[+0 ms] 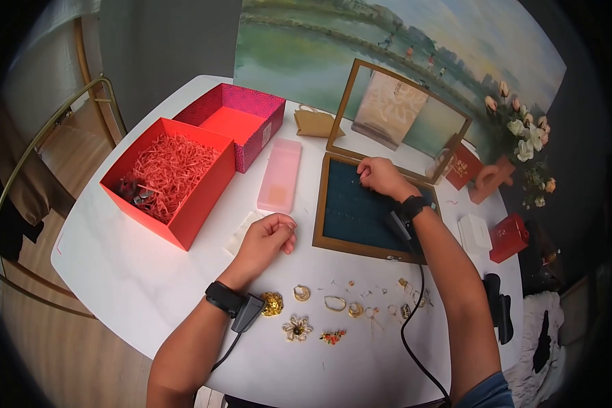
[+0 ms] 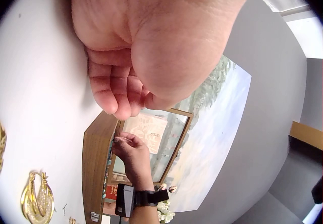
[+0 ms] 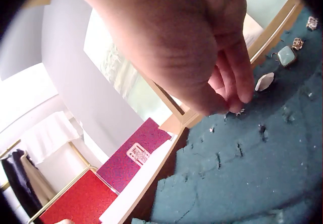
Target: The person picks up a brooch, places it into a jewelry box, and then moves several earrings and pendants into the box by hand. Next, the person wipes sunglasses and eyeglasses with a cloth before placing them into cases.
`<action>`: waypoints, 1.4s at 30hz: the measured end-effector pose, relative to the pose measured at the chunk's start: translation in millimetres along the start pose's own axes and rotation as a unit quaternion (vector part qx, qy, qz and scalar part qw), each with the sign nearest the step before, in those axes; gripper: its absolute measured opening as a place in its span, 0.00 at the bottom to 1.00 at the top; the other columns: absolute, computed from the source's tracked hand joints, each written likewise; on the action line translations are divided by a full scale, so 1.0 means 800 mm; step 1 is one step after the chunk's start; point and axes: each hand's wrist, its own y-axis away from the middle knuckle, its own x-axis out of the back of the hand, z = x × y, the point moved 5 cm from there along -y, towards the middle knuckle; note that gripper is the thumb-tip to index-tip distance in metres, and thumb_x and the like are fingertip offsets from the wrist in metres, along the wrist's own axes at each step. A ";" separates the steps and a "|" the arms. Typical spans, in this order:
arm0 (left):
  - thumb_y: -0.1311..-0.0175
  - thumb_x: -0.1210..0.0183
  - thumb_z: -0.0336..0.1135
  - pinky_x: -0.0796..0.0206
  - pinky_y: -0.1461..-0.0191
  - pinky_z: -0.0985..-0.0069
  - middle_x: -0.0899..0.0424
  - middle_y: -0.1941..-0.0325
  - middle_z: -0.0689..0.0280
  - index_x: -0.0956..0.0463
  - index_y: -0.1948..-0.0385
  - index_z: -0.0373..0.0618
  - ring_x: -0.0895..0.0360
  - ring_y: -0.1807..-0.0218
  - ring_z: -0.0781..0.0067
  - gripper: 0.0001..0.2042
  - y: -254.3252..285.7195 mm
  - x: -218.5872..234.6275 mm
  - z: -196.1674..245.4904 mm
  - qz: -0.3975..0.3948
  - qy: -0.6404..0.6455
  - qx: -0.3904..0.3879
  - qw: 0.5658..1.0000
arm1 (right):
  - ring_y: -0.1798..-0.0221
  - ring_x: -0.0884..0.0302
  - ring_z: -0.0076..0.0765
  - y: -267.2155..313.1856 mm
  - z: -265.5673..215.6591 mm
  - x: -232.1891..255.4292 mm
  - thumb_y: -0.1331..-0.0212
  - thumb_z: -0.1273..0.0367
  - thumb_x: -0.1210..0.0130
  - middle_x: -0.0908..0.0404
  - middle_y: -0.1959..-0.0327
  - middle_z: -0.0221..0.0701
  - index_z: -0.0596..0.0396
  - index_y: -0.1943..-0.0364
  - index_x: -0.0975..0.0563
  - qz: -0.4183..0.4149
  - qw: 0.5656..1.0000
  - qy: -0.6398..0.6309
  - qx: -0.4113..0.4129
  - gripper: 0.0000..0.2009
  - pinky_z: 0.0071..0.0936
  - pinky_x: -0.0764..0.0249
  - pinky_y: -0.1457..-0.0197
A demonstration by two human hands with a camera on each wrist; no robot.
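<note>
A wooden jewellery box [image 1: 319, 224] with a raised glass lid stands on the table, its inside lined with slotted dark teal padding [image 3: 222, 178]. My right hand [image 1: 383, 178] is over the far part of the padding, thumb and fingertips together at a small sparkly piece of jewellery [image 3: 240, 112] low against a slot. Beside those fingertips a white stone piece [image 3: 264, 81] and a pale green stone ring [image 3: 286, 56] sit in the padding. My left hand [image 1: 268, 238] holds nothing, fingers loosely curled, next to a white packet [image 1: 241, 234] on the table.
Gold hoop earrings [image 1: 301, 293], a flower brooch [image 1: 297, 329] and several small pieces lie along the near table. A red box [image 1: 204, 217] of shredded paper and a pink case [image 1: 279, 177] stand left of the jewellery box. A white box [image 1: 474, 234] stands right.
</note>
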 end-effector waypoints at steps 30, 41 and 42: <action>0.26 0.50 0.33 0.32 0.63 0.83 0.23 0.70 0.70 0.25 0.60 0.40 0.27 0.71 0.82 0.07 0.000 0.001 0.000 0.002 0.001 0.003 1.000 | 0.63 0.18 0.28 0.196 -0.139 -0.021 0.41 0.74 0.39 0.15 0.67 0.35 0.61 0.56 0.21 -0.216 0.969 -0.121 0.008 0.10 0.25 0.22 0.57; 0.26 0.49 0.32 0.32 0.63 0.82 0.22 0.70 0.69 0.24 0.59 0.40 0.26 0.71 0.81 0.07 0.000 0.000 0.000 0.004 0.000 0.003 1.000 | 0.65 0.18 0.30 0.226 -0.130 -0.058 0.41 0.74 0.40 0.16 0.67 0.34 0.60 0.59 0.21 -0.231 0.960 -0.155 -0.024 0.07 0.25 0.23 0.59; 0.26 0.49 0.32 0.32 0.63 0.82 0.22 0.70 0.69 0.24 0.59 0.40 0.26 0.71 0.81 0.07 0.000 0.000 0.000 0.002 0.006 0.002 1.000 | 0.65 0.18 0.30 0.228 -0.129 -0.058 0.41 0.74 0.40 0.16 0.67 0.34 0.60 0.59 0.21 -0.230 0.960 -0.155 -0.024 0.07 0.25 0.23 0.59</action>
